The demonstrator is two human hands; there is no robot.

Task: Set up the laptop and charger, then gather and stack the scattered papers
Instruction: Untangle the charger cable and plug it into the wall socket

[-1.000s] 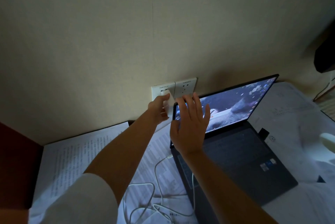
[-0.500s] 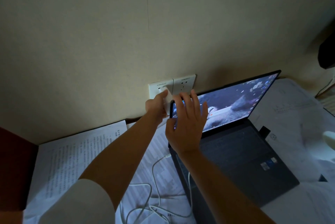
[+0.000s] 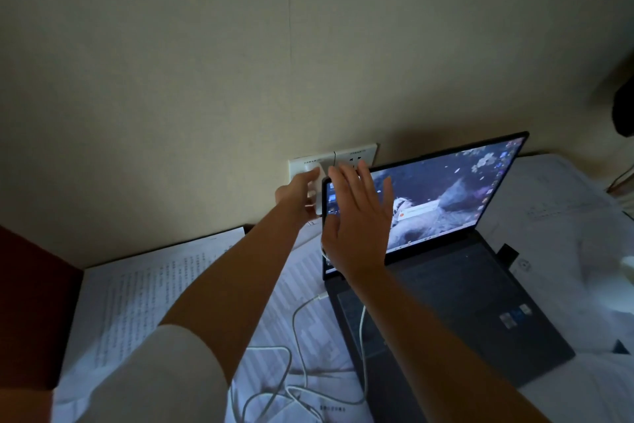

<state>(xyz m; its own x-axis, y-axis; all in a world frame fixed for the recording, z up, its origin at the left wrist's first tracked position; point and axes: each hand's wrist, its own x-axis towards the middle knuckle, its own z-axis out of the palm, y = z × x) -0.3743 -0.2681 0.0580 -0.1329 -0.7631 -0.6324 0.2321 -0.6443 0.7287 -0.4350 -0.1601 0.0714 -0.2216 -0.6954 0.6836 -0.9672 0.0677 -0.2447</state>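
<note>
An open dark laptop sits on the desk with its screen lit. My left hand grips the white charger plug and holds it against the left wall socket. My right hand hovers with spread fingers in front of the screen's left edge, holding nothing. The white charger cable runs from the laptop's left side and coils on the papers. Printed papers lie scattered under and around the laptop.
A second socket sits right of the first on the beige wall. More sheets lie right of the laptop. A dark red surface borders the desk at left. A dark object hangs at the far right.
My left hand has pressed the plug closer onto the left socket. My right hand stayed open by the screen edge. The view shifted slightly.
</note>
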